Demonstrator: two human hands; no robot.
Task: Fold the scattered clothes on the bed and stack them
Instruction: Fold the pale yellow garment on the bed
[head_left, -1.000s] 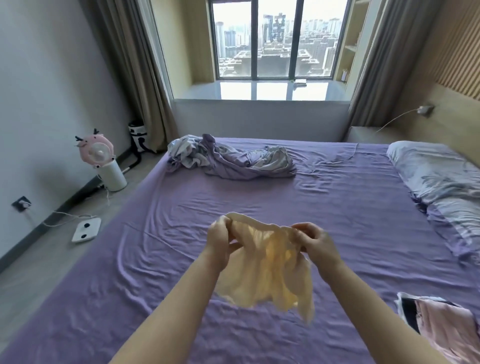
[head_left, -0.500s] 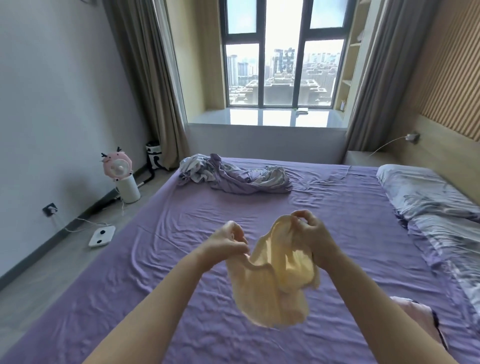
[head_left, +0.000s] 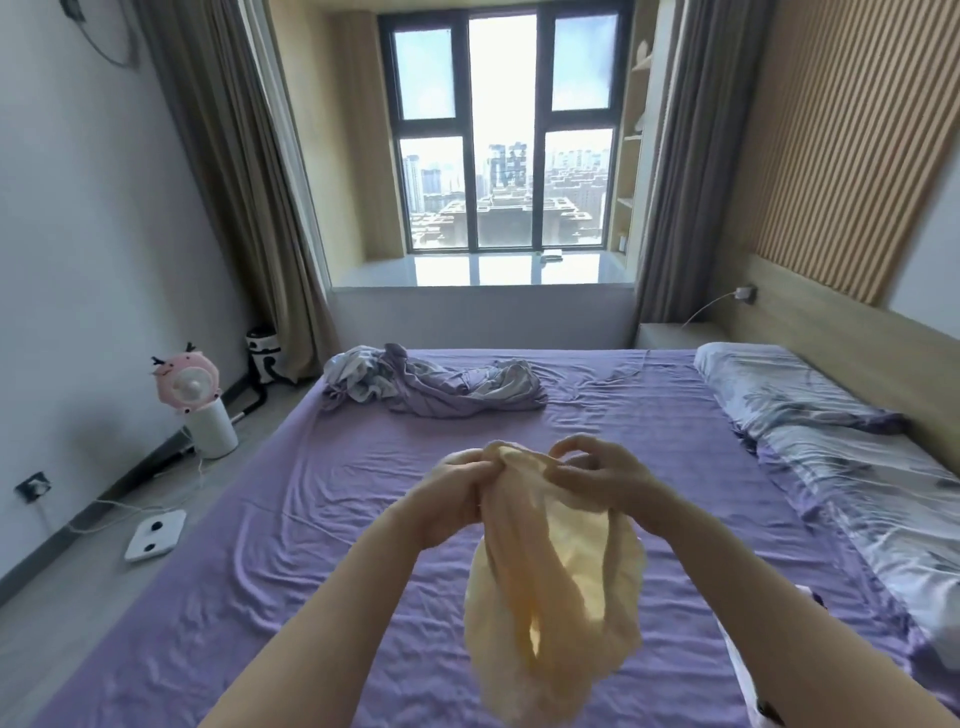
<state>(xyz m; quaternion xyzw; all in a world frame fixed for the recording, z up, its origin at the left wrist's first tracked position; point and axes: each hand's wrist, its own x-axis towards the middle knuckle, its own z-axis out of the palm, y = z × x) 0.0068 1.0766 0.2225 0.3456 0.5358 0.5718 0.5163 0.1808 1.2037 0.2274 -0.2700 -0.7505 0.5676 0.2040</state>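
Two hands raised over the purple bed sheet (head_left: 322, 519), close together. Left hand (head_left: 457, 493) grips the bunched top edge of a pale yellow garment (head_left: 550, 613); right hand (head_left: 597, 478) pinches the same edge just beside it. Garment hangs limp below, clear of the sheet (thin, light shows through). Farther off, a crumpled heap of lilac and grey clothes (head_left: 436, 387) near the bed's far edge. Pillows (head_left: 810, 415) along the right. Pink fan (head_left: 189, 387) on the floor, left; window (head_left: 506, 145) beyond.

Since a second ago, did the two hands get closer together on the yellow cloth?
Yes. The left hand and right hand have come together at the top of the yellow cloth, which hangs bunched above the purple bed sheet.
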